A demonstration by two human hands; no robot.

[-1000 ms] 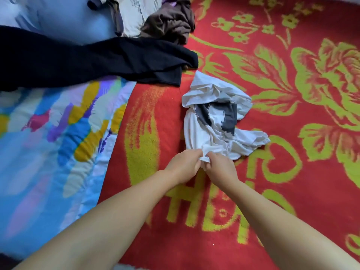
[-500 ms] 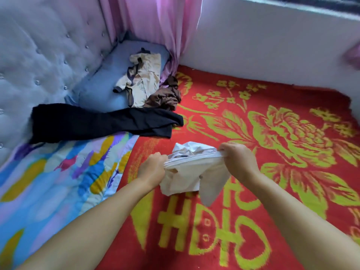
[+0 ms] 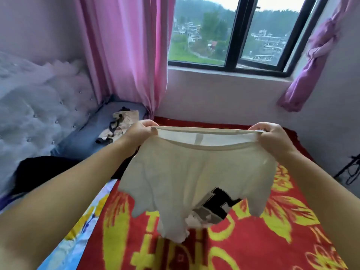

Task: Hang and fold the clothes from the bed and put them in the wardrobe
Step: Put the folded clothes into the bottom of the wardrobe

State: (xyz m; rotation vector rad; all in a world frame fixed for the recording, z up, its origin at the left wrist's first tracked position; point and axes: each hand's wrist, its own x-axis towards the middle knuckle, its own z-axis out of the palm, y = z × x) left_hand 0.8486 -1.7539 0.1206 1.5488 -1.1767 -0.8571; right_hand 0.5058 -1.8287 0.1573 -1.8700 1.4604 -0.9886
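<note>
A pink curtain [image 3: 124, 55] hangs left of a dark-framed window [image 3: 231, 36] that shows trees and buildings. A purple curtain [image 3: 311, 61] is knotted at its right. A tufted white headboard [image 3: 39, 106] stands at left, and black cables [image 3: 350, 170] lie at right.

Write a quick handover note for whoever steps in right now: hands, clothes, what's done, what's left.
Left hand and right hand each grip one end of the white T-shirt's stretched opening, holding it above the red blanket. Black garment and beige garment lie unfolded near the headboard. Nothing folded or hung yet. Left: fold or hang all three; wardrobe not in view.
</note>
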